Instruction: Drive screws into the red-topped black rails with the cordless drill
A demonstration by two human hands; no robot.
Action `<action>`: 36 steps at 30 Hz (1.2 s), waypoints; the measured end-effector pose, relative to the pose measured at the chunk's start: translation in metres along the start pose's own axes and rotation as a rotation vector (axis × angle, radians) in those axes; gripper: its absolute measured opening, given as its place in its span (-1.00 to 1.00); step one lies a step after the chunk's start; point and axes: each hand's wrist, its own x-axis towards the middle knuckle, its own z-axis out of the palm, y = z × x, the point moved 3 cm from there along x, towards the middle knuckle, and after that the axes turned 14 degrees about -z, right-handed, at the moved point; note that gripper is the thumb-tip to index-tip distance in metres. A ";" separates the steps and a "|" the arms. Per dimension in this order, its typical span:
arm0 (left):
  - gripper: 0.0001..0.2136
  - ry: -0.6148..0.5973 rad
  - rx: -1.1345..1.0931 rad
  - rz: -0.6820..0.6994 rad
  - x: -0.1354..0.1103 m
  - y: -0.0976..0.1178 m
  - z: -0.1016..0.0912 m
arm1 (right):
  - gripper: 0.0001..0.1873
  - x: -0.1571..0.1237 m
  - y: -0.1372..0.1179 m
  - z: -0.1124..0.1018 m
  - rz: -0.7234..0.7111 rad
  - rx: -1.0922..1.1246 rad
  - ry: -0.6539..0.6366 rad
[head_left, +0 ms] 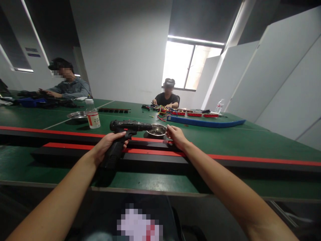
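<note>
One black screwdriver (130,126) sits in the left hand (109,143), fingers closed round its grip. The right hand (176,135) keeps its fingers narrow, their tips touching the rim of one steel bowl (153,135); I cannot tell whether they pinch it.

Ahead of me: green counter (250,140).
- Left: plastic bottle (93,117), white cap, red-and-white label, upright. Shallow metal dish (77,115) just behind it.
- Further back: row of black blocks (114,110).
- Right: long blue strip (205,123), flat. Behind it, red pieces (194,114) and coloured wires (162,112).
- Far edge: small clear bottle (219,105).
- Seated: person in black (168,98) opposite me; person in grey (70,86) far left.
- Bright window (190,63) behind.
</note>
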 end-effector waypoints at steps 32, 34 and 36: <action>-0.66 0.207 0.620 0.150 -0.039 0.057 0.002 | -0.45 -0.009 -0.015 0.013 -0.051 -0.205 -0.111; -0.66 0.270 0.696 0.169 -0.058 0.081 0.008 | -0.50 -0.009 -0.017 0.014 -0.053 -0.230 -0.118; -0.67 0.372 0.822 0.096 -0.075 0.098 0.013 | -0.53 -0.009 -0.017 0.015 -0.054 -0.246 -0.131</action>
